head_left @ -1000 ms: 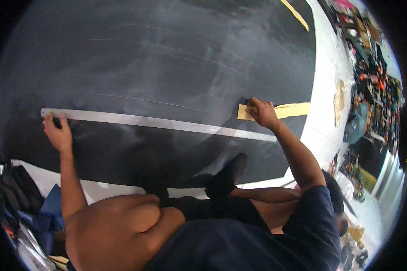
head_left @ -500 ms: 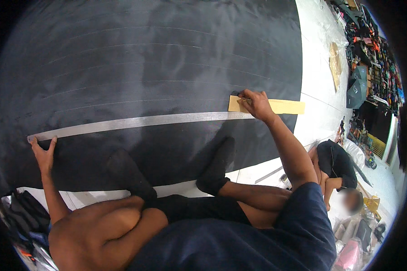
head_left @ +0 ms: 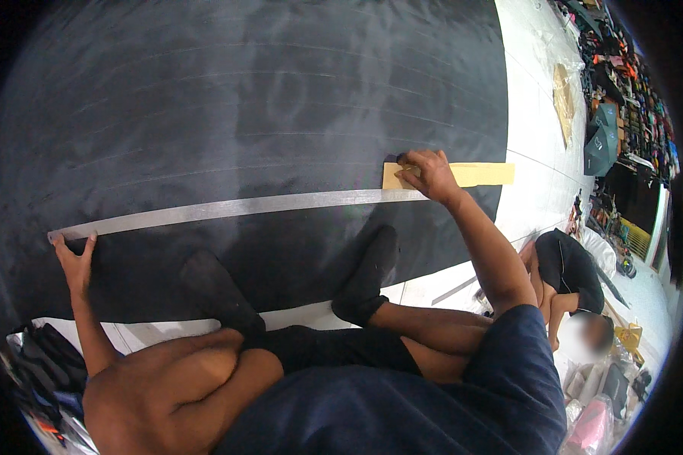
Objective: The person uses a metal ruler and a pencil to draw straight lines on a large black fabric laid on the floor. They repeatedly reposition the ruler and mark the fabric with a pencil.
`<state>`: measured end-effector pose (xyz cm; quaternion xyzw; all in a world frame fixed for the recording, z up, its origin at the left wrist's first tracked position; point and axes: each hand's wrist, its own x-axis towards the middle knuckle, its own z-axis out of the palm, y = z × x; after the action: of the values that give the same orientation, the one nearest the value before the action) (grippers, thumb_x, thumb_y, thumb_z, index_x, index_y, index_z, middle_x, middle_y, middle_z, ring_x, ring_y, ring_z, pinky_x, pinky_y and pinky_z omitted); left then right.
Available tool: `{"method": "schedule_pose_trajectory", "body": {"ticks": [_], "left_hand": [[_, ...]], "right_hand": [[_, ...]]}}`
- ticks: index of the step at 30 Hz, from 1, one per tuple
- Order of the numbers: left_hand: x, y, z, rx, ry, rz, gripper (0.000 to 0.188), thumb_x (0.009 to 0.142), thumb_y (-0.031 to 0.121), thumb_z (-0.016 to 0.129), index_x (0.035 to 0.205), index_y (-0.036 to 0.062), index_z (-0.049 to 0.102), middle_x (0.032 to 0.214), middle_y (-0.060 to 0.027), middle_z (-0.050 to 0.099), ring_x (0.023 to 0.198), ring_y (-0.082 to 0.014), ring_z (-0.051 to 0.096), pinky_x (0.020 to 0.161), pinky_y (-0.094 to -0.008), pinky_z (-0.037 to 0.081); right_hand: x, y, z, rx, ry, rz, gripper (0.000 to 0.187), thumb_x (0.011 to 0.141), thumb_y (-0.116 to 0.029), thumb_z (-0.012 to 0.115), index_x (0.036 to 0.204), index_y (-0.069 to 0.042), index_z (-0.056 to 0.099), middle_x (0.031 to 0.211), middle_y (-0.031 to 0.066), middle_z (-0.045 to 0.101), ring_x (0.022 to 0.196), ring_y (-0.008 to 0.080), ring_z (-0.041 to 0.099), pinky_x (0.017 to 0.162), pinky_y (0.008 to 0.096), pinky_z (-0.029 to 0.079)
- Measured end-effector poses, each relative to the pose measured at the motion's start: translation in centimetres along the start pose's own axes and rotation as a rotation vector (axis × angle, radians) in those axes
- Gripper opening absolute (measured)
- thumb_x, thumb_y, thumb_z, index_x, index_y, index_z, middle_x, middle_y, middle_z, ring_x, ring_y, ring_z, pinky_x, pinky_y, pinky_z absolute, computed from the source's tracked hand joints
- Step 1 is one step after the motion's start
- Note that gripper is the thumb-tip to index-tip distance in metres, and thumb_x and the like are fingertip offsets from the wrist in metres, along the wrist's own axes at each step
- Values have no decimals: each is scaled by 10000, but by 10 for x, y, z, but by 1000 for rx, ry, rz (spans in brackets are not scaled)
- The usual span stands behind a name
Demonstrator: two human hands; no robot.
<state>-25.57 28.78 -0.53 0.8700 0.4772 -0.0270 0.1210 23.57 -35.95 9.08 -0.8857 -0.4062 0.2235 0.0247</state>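
Note:
A long silver straightedge (head_left: 258, 205) lies across the black sheet (head_left: 296, 262) on the floor. My left hand (head_left: 73, 262) presses its left end with fingers and thumb spread apart. Close to the straightedge's right end, my right hand (head_left: 432, 176) is closed in a pinch over a pale yellow strip (head_left: 482, 174). A small dark thing shows at the pinching fingertips, too small to name. The strip rests along the far side of the straightedge and sticks out past the sheet's right edge. Thin pale lines run across the sheet beyond it.
My feet in dark socks rest on the sheet's near part. Another person (head_left: 569, 273) crouches at the right on the white tiled floor (head_left: 539, 159). Piled goods (head_left: 622, 91) line the right side, with a cardboard piece (head_left: 562, 102). Dark bags (head_left: 45, 360) lie at the lower left.
Both hands stay nearly in place, the right one still at the yellow strip's left part. The view has shifted slightly; the straightedge shows no clear movement.

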Motion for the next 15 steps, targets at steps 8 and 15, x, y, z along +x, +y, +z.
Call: {"method": "schedule_pose_trajectory", "body": {"ticks": [8,15], "left_hand": [[1,-6,4,40,5,-19,1071,802,545,792,1465,-152,321,1556,-329,281,1487,-414,245,1223,-439,200],[-1,0,-2,20,31,-4,1083,784,561,799,1465,-137,328,1541,-315,309,1476,-408,270,1217,-440,216]], "right_hand": [[-2,-3,-1,37,-41,30,248,875,-316,726,1052,-152,669,984,36,721,941,248,674,853,397,402],[2,-3,1,43,-45,27,249,871,-299,726,1060,-149,663,982,44,722,937,260,672,850,402,401]]}}
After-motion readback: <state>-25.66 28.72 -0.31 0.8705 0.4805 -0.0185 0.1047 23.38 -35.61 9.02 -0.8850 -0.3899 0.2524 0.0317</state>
